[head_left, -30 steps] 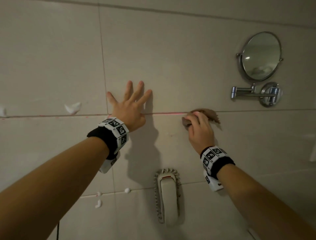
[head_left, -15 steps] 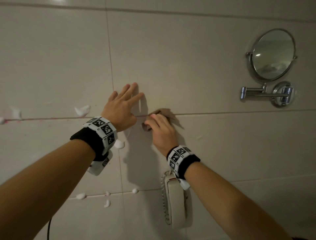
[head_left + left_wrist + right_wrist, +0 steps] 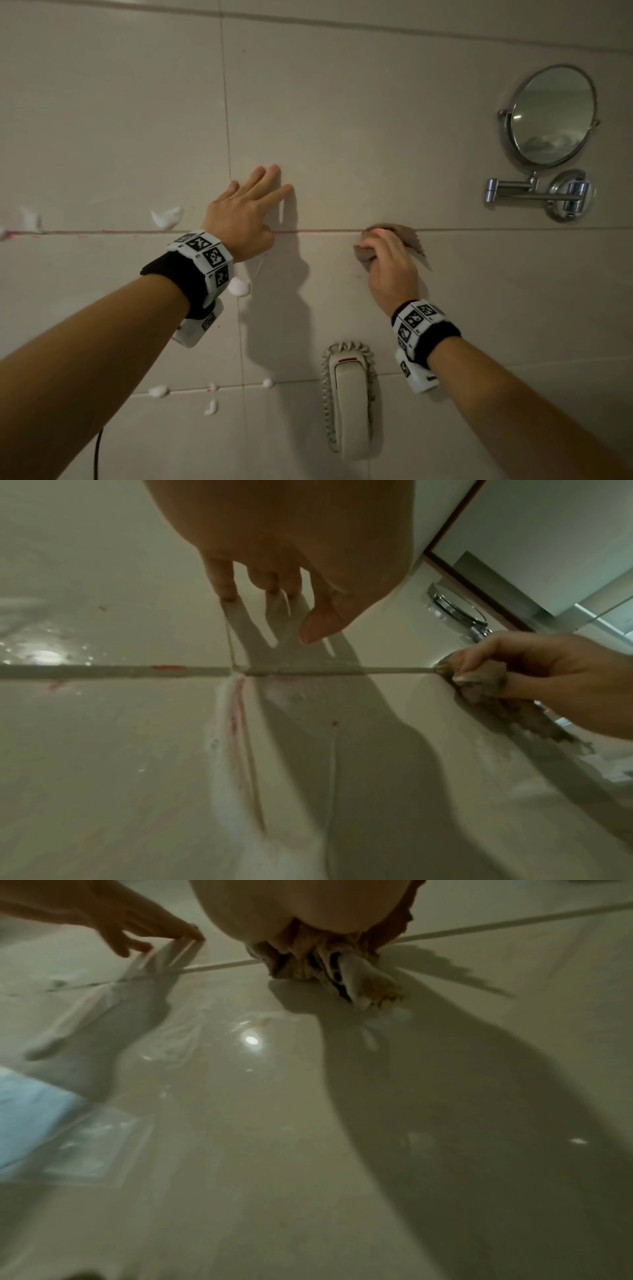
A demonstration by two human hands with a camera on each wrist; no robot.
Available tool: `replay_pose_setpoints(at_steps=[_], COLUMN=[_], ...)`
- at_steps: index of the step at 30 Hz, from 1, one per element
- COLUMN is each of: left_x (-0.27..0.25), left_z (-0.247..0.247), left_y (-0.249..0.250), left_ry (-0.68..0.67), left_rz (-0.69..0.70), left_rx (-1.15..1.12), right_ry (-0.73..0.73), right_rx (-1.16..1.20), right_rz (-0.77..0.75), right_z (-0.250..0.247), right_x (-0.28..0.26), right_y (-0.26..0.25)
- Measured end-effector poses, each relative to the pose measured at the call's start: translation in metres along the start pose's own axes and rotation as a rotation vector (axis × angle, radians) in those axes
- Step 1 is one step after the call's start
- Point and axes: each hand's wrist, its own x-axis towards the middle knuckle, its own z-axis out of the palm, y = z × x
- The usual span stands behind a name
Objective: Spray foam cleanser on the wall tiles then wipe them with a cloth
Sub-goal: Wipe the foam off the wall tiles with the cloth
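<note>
Beige wall tiles [image 3: 342,120] fill the head view, with white foam blobs [image 3: 167,216] along the grout lines at left and below. My left hand [image 3: 245,212] lies flat on the tile with straight fingers, holding nothing. My right hand [image 3: 390,263] grips a bunched brown cloth [image 3: 407,236] and presses it on the horizontal grout line [image 3: 325,231], right of the left hand. In the left wrist view the cloth [image 3: 486,688] sits under curled fingers. Seen from the right wrist, the cloth [image 3: 329,961] carries some foam. No spray can is in view.
A round chrome mirror [image 3: 551,114] on a folding arm [image 3: 527,193] juts from the wall at upper right. A white wall phone [image 3: 349,401] with a coiled cord hangs below the right hand. A dark cable [image 3: 97,452] runs down at lower left.
My right hand has slid the cloth rightward along the grout line, away from the left hand. The left hand stays flat on the tile.
</note>
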Motion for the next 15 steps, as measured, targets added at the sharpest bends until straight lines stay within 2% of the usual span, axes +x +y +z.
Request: replay_pose_setpoints(at_steps=[3, 10, 12, 15], left_x=[-0.001, -0.019, -0.026, -0.031], left_z=[-0.012, -0.028, -0.029, -0.024], left_y=[-0.008, -0.043, -0.053, -0.064], left_ry=[-0.027, 0.001, -0.045, -0.102], left_rz=[0.016, -0.027, -0.033, -0.049], left_rx=[-0.025, -0.033, -0.012, 0.019], right_ry=[0.008, -0.090, -0.152, -0.238], right_rx=[0.024, 0.140, 0.179, 0.235], right_rz=[-0.081, -0.232, -0.257, -0.302], right_z=[0.027, 0.094, 0.103, 0.097], right_x=[0.009, 0.026, 0.030, 0.016], right_y=[-0.038, -0.133, -0.143, -0.128])
